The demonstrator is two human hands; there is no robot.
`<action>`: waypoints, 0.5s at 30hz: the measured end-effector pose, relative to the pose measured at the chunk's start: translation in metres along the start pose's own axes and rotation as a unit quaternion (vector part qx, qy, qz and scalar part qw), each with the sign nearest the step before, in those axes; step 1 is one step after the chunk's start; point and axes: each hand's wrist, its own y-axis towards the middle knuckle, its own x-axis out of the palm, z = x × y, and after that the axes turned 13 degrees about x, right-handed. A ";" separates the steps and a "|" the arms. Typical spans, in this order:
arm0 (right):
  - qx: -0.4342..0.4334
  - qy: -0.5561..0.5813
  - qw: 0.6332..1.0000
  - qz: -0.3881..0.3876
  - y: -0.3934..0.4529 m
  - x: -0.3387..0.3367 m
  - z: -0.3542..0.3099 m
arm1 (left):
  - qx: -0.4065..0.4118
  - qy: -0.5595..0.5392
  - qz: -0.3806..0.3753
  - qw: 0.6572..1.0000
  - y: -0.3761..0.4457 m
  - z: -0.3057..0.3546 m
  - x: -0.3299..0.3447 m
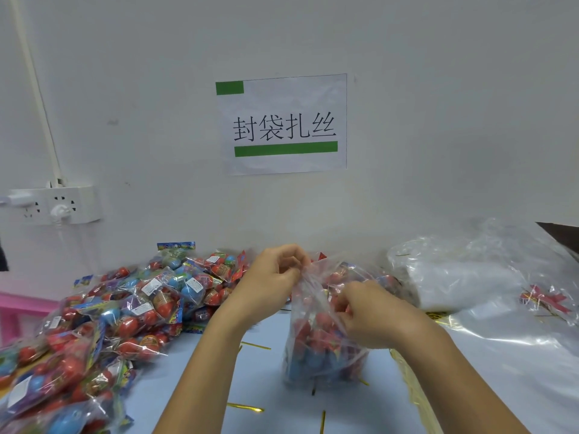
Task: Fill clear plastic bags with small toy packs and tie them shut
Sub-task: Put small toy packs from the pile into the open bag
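Note:
A clear plastic bag (319, 349) stands upright on the light blue table (263, 383), holding red and blue toy packs. My left hand (272, 277) pinches the bag's top edge at its upper left. My right hand (363, 311) grips the crumpled plastic at the bag's mouth, lower and to the right. A big heap of toy packs (103, 321) with red and blue egg shapes lies to the left. Gold twist ties (246, 408) are scattered on the table in front of the bag.
A pile of empty clear bags (470, 277) lies at the right, with a bundle of gold ties (410, 389) beside it. A wall with a paper sign (282, 123) rises behind the table. A power strip (53, 205) hangs at the left above a pink shelf (22, 303).

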 end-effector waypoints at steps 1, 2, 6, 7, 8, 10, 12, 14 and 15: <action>-0.006 0.006 1.000 0.008 0.000 0.000 -0.001 | 0.000 0.000 0.005 1.000 0.000 0.001 0.000; -0.016 0.012 1.000 0.018 -0.001 0.000 -0.003 | 0.001 0.001 0.010 1.000 0.000 0.001 0.000; -0.029 -0.012 0.999 -0.009 -0.004 0.002 -0.013 | 0.006 0.007 0.027 1.000 0.001 0.002 0.001; -0.021 -0.026 0.999 -0.025 -0.004 0.004 -0.013 | 0.007 0.008 0.029 1.000 0.001 0.001 0.001; -0.012 -0.040 0.998 -0.038 -0.003 0.007 -0.013 | 0.008 0.008 0.030 0.999 0.001 0.001 0.002; 0.006 -0.056 0.997 -0.051 0.000 0.010 -0.012 | 0.009 0.006 0.032 0.999 0.001 0.000 0.003; 0.018 -0.062 0.996 -0.061 0.002 0.012 -0.012 | 0.008 0.001 0.032 0.999 0.001 0.000 0.005; 0.024 -0.078 0.994 -0.070 0.002 0.015 -0.013 | 0.010 0.000 0.031 0.999 0.001 0.000 0.007; 0.026 -0.084 0.993 -0.073 0.001 0.016 -0.015 | 0.013 0.001 0.028 1.000 0.001 0.000 0.008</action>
